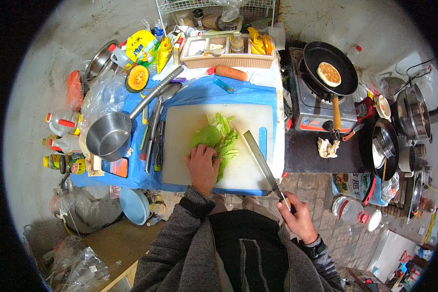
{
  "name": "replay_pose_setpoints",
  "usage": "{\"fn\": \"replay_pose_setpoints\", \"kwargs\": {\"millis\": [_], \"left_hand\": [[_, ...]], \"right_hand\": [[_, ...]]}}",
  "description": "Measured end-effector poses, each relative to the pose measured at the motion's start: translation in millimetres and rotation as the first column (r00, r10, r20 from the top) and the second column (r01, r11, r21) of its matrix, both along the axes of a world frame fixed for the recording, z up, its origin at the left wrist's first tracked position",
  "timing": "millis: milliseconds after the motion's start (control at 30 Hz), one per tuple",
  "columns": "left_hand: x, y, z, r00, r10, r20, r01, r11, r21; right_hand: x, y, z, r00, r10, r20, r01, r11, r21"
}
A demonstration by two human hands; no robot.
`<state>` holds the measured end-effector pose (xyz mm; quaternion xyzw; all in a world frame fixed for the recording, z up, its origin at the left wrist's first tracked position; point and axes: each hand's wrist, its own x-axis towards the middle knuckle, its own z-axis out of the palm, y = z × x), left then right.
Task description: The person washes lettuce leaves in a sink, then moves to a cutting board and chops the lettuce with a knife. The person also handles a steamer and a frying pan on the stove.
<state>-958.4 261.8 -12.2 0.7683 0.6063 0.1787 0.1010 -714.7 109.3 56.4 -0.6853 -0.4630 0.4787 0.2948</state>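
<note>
Green leafy lettuce [221,135] lies in a loose pile of leaves on a white cutting board [179,120] with a blue handle slot. My left hand [203,166] grips the lettuce from the near side, fingers bent over its leaves. Some cut-looking pieces sit at the far end of the pile. My right hand [295,214] holds a kitchen knife [260,157] by its handle, off the board's near right corner. The blade points away from me over the right part of the board, apart from the lettuce.
Left of the board are a saucepan [109,135], a phone [115,167] and long utensils. Behind it lie a carrot [230,73], a lighter [223,86] and a seasoning box [228,61]. At right, a frying pan [314,58] with a browned flatbread [329,74] sits on a gas stove [325,113].
</note>
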Motion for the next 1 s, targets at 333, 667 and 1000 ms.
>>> {"fn": "replay_pose_setpoints", "kwargs": {"millis": [333,667,1000], "left_hand": [[5,-6,29,0.998,-0.038,0.05,0.034,0.996,0.083],[18,-17,1,0.985,-0.105,0.14,0.104,0.995,0.015],[16,-22,-9,0.981,-0.163,0.103,0.16,0.986,0.041]], "right_hand": [[8,3,-3,0.999,-0.023,-0.037,0.024,0.999,0.03],[15,-9,23,0.995,0.089,0.052,-0.091,0.995,0.044],[-9,7,20,0.942,0.279,0.189,-0.278,0.96,-0.029]]}}
